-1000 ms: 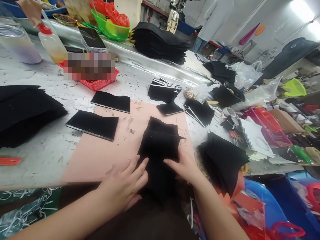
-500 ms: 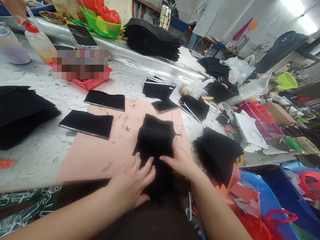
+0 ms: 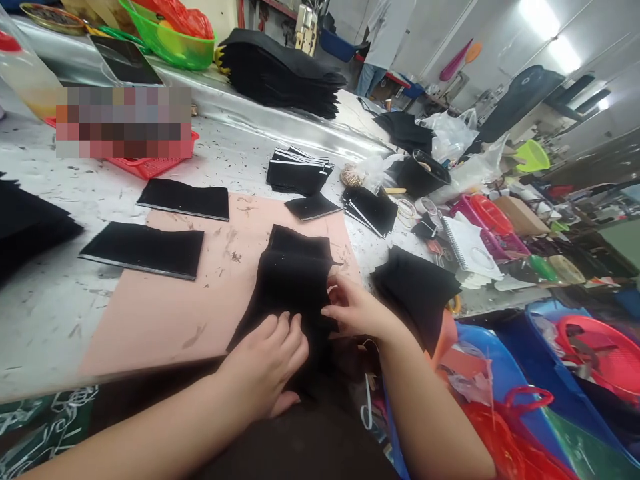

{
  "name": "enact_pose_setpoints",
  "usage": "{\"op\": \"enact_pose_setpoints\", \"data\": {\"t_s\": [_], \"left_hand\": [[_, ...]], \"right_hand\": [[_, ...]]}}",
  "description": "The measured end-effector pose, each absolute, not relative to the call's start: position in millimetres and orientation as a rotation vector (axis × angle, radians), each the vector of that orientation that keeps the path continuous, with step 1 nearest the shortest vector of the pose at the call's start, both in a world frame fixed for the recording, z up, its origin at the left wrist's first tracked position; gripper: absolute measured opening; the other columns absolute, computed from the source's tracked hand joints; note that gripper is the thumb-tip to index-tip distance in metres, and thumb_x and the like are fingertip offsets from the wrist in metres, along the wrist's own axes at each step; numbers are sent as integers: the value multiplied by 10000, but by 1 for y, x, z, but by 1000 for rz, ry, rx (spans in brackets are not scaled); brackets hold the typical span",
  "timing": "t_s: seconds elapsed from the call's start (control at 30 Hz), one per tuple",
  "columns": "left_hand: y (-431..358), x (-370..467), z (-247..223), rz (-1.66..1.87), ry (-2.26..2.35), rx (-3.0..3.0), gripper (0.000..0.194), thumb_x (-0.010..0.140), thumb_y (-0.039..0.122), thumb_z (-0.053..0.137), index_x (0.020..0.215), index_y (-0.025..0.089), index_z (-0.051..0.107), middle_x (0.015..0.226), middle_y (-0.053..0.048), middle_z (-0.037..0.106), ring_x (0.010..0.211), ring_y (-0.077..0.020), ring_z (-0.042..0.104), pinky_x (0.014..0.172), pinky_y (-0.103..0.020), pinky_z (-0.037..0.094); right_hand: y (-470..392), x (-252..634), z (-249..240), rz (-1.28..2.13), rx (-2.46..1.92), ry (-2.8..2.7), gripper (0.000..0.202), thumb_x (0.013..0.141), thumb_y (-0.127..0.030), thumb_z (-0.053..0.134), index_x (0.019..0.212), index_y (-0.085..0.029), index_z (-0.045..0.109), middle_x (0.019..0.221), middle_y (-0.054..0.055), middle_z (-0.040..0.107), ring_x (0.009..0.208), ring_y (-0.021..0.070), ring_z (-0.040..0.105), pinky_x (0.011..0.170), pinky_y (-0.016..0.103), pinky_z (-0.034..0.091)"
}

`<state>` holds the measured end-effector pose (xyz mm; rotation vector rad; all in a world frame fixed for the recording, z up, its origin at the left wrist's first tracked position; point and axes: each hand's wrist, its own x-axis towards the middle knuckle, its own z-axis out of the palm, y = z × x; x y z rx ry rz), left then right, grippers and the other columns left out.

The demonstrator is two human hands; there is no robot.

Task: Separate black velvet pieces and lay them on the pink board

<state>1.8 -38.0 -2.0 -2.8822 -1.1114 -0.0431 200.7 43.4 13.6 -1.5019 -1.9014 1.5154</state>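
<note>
Your left hand (image 3: 270, 357) lies on the lower part of a black cloth (image 3: 295, 270), its fingers side by side, loosely bent, and the thumb spread apart below. Your right hand (image 3: 357, 307) is at the cloth's right edge, thumb and fingers curled; whether they pinch it, you cannot tell from here. The cloth rests on a pink sheet (image 3: 210, 293) in front of you, its near end running down into the dark area by your lap, where its outline is lost.

To your right, a pile of black pieces (image 3: 415, 287) sits just beside the pink sheet, with a blue tub (image 3: 467, 340) lower down. To your left, two black strips (image 3: 145, 250) lie one beyond the other, partly on the sheet. A small black piece (image 3: 314, 207) lies at its far edge.

Past that, you have a fanned black stack (image 3: 300, 173) with white edges and, to the left, a red basket (image 3: 160, 163), its contents blurred out. Farther back are a green bowl (image 3: 175, 47) and a tall stack of black cloth (image 3: 280, 73).
</note>
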Motion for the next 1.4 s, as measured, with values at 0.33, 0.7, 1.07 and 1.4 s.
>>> {"op": "enact_pose_setpoints", "data": {"t_s": [0.33, 0.7, 1.07, 1.4], "left_hand": [[-37, 2, 5, -27, -1120, -2866, 660, 716, 623, 547, 1167, 142, 577, 1266, -142, 545, 1112, -319, 509, 901, -388, 351], [-34, 16, -14, -98, -996, -2962, 654, 730, 568, 556, 1236, 157, 504, 1319, -160, 484, 1127, -341, 463, 904, -424, 323], [-21, 28, -7, -182, -810, -3137, 690, 662, 486, 672, 1260, 200, 481, 1303, -120, 509, 1055, -314, 486, 869, -423, 368], [-5, -56, 18, -2224, -2972, -2029, 378, 820, 481, 389, 1028, 178, 476, 874, -76, 597, 763, -188, 594, 683, -332, 469]], "right_hand": [[46, 200, 12, 1423, -1602, -1916, 268, 662, -169, 624, 886, -226, 488, 640, -67, 491, 569, 119, 502, 521, 252, 433], [35, 190, 15, 1126, -1718, -2073, 201, 711, -155, 598, 864, -228, 490, 712, -26, 563, 692, 167, 566, 623, 312, 470], [45, 179, 16, 1294, -1436, -1851, 335, 722, -307, 634, 1027, -195, 552, 977, 53, 627, 917, 216, 582, 813, 362, 467], [25, 159, 23, 1488, -1172, -1429, 451, 747, -408, 610, 1181, -293, 558, 1187, 54, 613, 1125, 303, 532, 941, 481, 434]]}}
